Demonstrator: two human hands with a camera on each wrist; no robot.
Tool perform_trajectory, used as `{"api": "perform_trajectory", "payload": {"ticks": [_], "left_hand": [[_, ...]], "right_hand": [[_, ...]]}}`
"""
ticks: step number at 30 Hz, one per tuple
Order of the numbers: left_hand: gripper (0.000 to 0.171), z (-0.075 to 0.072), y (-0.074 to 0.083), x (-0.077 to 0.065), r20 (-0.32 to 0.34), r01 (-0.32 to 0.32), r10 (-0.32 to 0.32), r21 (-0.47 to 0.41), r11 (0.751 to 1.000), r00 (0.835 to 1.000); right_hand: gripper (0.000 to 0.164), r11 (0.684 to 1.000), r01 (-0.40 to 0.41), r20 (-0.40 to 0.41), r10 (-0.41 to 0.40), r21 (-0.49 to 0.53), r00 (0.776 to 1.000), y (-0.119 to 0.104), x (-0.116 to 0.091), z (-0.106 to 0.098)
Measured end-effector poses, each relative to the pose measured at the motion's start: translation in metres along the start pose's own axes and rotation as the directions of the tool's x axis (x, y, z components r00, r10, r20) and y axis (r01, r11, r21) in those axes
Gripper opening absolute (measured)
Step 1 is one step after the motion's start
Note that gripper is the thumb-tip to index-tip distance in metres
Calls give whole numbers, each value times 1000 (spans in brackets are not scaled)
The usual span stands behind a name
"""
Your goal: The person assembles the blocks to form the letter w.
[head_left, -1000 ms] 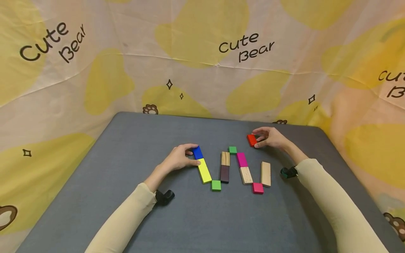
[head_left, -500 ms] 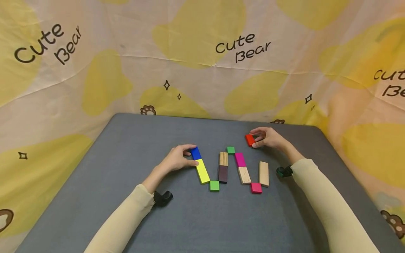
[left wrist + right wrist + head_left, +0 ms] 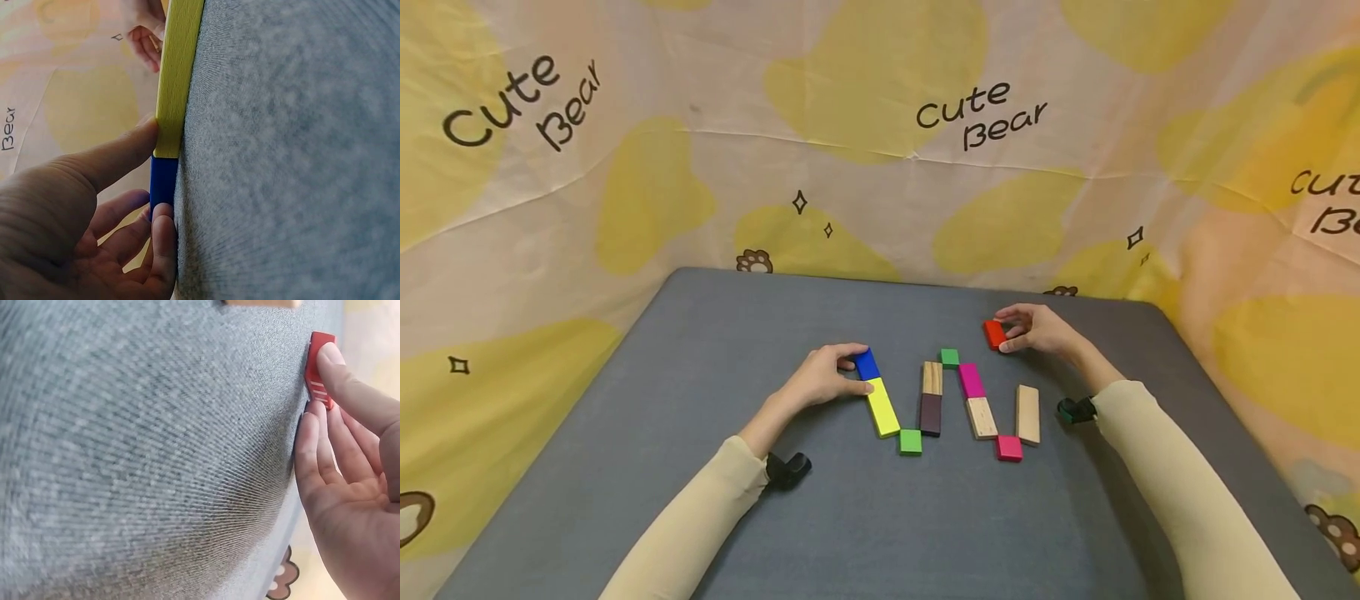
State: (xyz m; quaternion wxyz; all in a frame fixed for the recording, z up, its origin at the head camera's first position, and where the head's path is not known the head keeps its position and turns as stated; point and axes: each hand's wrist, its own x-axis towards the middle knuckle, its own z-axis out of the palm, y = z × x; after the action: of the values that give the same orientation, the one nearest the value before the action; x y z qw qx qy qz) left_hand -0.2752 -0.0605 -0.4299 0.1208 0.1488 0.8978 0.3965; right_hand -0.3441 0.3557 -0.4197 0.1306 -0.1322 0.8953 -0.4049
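On the grey table, my left hand [image 3: 822,377] is at a blue block [image 3: 867,364] that lies end to end with a yellow block [image 3: 883,407]. In the left wrist view its fingers curl at the blue block's far end, while the thumb [image 3: 134,147] presses the yellow block near the joint. My right hand [image 3: 1043,327], farther back, holds a red block [image 3: 994,335] between thumb and fingers. White stripes mark that block's side in the right wrist view. Behind the green block [image 3: 950,358], the red block stands apart from the others.
A zigzag row continues rightward: green block [image 3: 910,442], dark brown block [image 3: 930,415], striped wood block [image 3: 932,377], magenta block [image 3: 972,381], pale wood block [image 3: 981,417], pink-red block [image 3: 1009,448] and a longer pale block [image 3: 1028,415]. A patterned cloth [image 3: 850,125] hangs behind the table.
Both hands keep their places on the blue, yellow and red blocks. Only the head view shifts slightly.
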Motion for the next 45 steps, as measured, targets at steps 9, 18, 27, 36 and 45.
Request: {"api": "perform_trajectory", "payload": {"ticks": [9,18,27,36,45], "left_hand": [[70,-1,0,0,-13,-8,8,-11,1000,1000],[69,-1,0,-1,-6,-8,8,-10,1000,1000],[69,2,-1,-1,-8,-7,7,-8,1000,1000],[69,3,-3,0,-8,-7,7,-2,1000,1000],[69,2,0,2,-11,-5,5,-9,1000,1000]], "right_hand": [[64,998,20,-17,-21,-57,1000,-3,-2,2],[65,997,47,20,-46,-62,999,-4,-2,-3],[70,998,49,20,-48,-37,999,-5,-3,-1],[72,999,22,1,-22,-34,1000,-5,-4,3],[70,998,25,-44,-28,-60,999,-4,-10,0]]}}
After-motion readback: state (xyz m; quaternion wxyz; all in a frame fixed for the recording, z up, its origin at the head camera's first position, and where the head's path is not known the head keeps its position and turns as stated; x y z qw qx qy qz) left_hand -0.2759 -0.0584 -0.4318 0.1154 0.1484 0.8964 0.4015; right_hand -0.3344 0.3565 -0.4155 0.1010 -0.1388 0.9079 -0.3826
